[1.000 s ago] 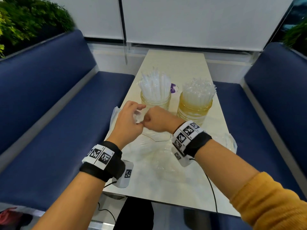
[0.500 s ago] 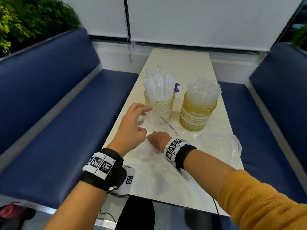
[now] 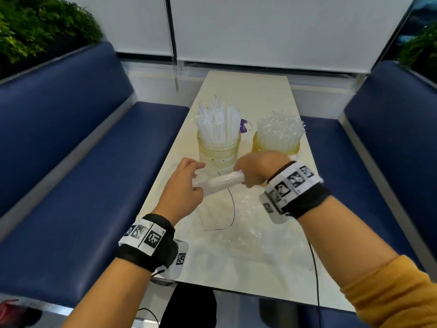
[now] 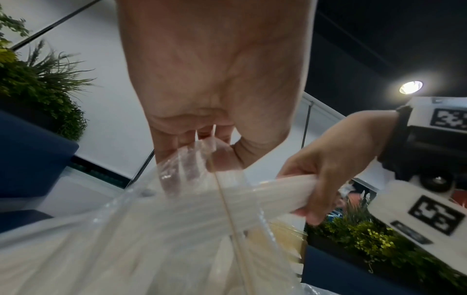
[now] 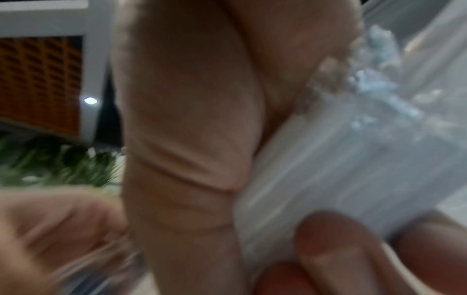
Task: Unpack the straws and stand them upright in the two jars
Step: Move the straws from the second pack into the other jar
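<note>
Above the table in the head view, a bundle of white straws (image 3: 221, 182) lies crosswise between my hands. My right hand (image 3: 248, 178) grips its right end, fingers wrapped round it. My left hand (image 3: 196, 182) pinches the clear plastic bag (image 3: 214, 214) at the bundle's left end; the bag hangs down toward the table. The left wrist view shows the straws (image 4: 267, 195) sticking out of the bag (image 4: 151, 229) into my right hand (image 4: 318, 191). Behind stand a clear jar (image 3: 218, 153) of white straws and an amber jar (image 3: 256, 144) of clear-wrapped straws, both filled upright.
Crumpled clear wrappers (image 3: 257, 223) lie on the cream table (image 3: 248, 275) under my right wrist. A small purple tag (image 3: 243, 126) sits behind the jars. Blue benches (image 3: 94, 174) flank the table on both sides. A thin black cable (image 3: 315, 268) runs off the near edge.
My right hand dipped low to the bag on the table, then rose to the right, holding a bundle of straws partly out of the bag. My left hand now holds the bag.
</note>
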`<action>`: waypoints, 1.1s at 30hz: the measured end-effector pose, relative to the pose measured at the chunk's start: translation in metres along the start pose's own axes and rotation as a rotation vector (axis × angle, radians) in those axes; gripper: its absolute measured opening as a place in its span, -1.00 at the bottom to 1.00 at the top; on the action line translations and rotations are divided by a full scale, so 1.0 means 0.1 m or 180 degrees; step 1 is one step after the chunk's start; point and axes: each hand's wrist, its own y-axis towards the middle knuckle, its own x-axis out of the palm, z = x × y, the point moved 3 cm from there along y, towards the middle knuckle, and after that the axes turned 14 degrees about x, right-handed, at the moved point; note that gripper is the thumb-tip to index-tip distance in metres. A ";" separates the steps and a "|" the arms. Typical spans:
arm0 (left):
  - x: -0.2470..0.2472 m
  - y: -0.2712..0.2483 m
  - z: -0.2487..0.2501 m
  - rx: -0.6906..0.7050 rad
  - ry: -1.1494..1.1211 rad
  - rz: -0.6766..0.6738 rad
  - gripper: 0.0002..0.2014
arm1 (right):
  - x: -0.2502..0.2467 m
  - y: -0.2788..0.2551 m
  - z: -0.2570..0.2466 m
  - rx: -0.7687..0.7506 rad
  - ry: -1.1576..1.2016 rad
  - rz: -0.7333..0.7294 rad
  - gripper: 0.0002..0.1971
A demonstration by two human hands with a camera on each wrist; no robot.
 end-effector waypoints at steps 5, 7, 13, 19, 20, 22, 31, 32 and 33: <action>-0.04 0.06 -0.04 -0.0313 0.0035 0.0348 -0.59 | -0.25 -0.11 0.68 0.0082 0.0717 -0.0004 -0.85; -0.01 0.11 -0.05 -0.0325 -0.0067 0.0282 -0.60 | -0.33 -0.10 0.80 -0.0004 0.1196 0.0364 -0.80; 0.13 0.29 0.09 0.0079 -0.0307 0.0172 -0.70 | -0.31 0.18 0.55 -0.0517 0.3799 0.1485 -0.78; -0.36 0.75 0.46 0.0291 -0.0875 0.1128 -0.48 | -0.27 0.32 -0.07 -0.1118 0.3974 0.1628 -0.80; -0.41 0.87 0.51 0.0219 -0.1188 0.1131 -0.50 | -0.29 0.34 -0.15 -0.1222 0.3994 0.1623 -0.66; -0.50 1.08 0.58 0.0210 -0.1559 0.1131 -0.61 | -0.36 0.38 -0.21 -0.1224 0.4129 0.1657 -0.49; -0.90 1.85 0.68 0.0936 -0.1772 0.1162 -0.67 | -0.50 0.43 0.30 -0.0577 0.4580 0.2316 -0.51; -0.87 1.95 0.64 0.0960 -0.1756 0.1196 -0.67 | -0.47 0.45 0.37 -0.0439 0.4738 0.2385 -0.63; -0.84 2.03 0.60 0.0969 -0.1730 0.1207 -0.67 | -0.43 0.48 0.43 -0.0296 0.4812 0.2425 -0.73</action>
